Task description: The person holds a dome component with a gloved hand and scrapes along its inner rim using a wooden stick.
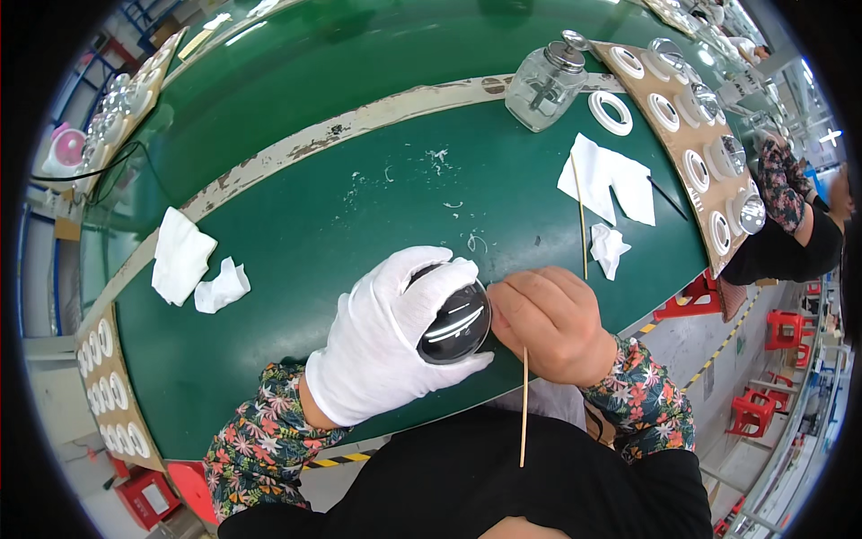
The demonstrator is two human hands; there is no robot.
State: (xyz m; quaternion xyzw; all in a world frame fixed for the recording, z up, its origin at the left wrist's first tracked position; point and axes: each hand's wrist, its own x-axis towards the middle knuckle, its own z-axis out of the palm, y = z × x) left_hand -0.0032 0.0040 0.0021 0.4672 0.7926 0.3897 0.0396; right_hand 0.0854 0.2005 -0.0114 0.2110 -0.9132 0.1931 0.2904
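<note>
My left hand (373, 337), in a white cloth glove, is wrapped round a glossy dark glass dome (465, 325) with a clear edge, holding it just above the near part of the green table (269, 296). Thumb and fingers grip it from both sides. Bare and closed, my right hand (558, 323) pinches a thin wooden stick (524, 409) at the dome's right edge. The stick's long end points down toward my body. Its tip is hidden by my fingers, so I cannot tell whether it touches the glass.
White shavings (438, 162) lie mid-table. A square glass pump jar (541, 90) and white ring (611, 113) stand at back right, near white cloths (609, 175) and a second wooden stick (582, 216). Cardboard (655, 144) with rings and domes edges the right; more cloths (182, 256) lie left.
</note>
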